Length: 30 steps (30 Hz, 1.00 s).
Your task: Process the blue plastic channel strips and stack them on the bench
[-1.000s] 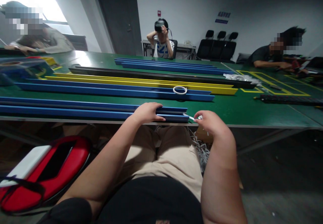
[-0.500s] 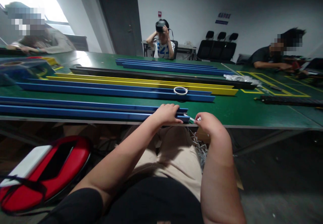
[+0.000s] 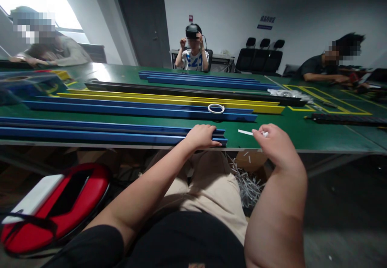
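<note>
Near the front edge of the green table lies a long blue channel profile (image 3: 121,134). My left hand (image 3: 203,136) is wrapped over its right end, thumb on the near side. To the right, above the table, my right hand (image 3: 270,141) pinches a thin white strip (image 3: 245,132) whose free end points left, apart from the profile. More of the white material shows bunched at the fingers. Beyond the nearest profile, a white ring of tape or cord (image 3: 216,109) rests on another blue profile (image 3: 145,109).
Behind lie a yellow profile (image 3: 169,98), a black profile (image 3: 193,90) and more blue profiles (image 3: 199,77). A clear plastic bag (image 3: 286,94) sits to the right. Below the table is a heap of strip scraps (image 3: 248,187); a red stool (image 3: 87,203) stands left. Three people sit around the table.
My right hand has moved right and slightly up, drawing the white strip away from the end of the blue profile. My left hand has stayed on the profile.
</note>
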Each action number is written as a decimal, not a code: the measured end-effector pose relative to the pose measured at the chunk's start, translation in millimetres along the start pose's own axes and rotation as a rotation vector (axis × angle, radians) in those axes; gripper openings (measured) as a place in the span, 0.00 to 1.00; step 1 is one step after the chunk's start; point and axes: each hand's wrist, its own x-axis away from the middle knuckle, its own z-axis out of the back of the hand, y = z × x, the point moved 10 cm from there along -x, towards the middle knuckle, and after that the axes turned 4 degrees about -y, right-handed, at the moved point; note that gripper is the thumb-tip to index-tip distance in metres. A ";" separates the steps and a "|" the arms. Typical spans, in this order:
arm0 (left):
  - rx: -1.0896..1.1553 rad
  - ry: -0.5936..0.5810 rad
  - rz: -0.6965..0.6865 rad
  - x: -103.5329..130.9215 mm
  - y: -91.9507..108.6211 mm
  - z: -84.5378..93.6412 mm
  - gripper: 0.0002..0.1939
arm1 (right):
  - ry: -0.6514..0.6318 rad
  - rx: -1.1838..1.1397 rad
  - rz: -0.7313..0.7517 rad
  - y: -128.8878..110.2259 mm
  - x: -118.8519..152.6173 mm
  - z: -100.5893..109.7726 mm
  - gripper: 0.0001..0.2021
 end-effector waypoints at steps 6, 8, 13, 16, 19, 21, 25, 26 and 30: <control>-0.011 0.004 0.012 1.0 1.3 1.4 0.37 | -0.010 -0.077 -0.117 24.6 15.5 20.7 0.15; -0.015 0.011 0.007 0.7 1.8 1.3 0.37 | -0.079 -0.090 -0.105 30.3 15.9 15.7 0.16; -0.025 0.025 -0.003 0.2 2.8 1.5 0.36 | -0.133 -0.056 -0.103 39.6 13.1 8.2 0.16; -0.029 0.033 -0.001 0.7 2.6 2.3 0.36 | -0.158 -0.051 -0.108 39.1 12.1 2.5 0.16; -0.034 0.036 -0.002 1.0 3.2 2.8 0.36 | -0.174 -0.087 -0.126 39.9 11.9 -2.7 0.16; -0.039 0.037 -0.005 1.1 3.6 3.2 0.35 | -0.175 -0.114 -0.131 41.4 11.4 -5.0 0.16; -0.045 0.048 -0.011 1.1 4.4 4.0 0.36 | -0.143 -0.114 -0.115 43.8 8.7 -4.7 0.15; -0.044 0.049 -0.012 1.1 4.4 3.8 0.36 | -0.138 -0.109 -0.108 43.8 8.0 -4.7 0.15; -0.041 0.038 0.000 0.7 3.2 2.5 0.36 | -0.143 -0.096 -0.077 39.2 6.4 -5.7 0.15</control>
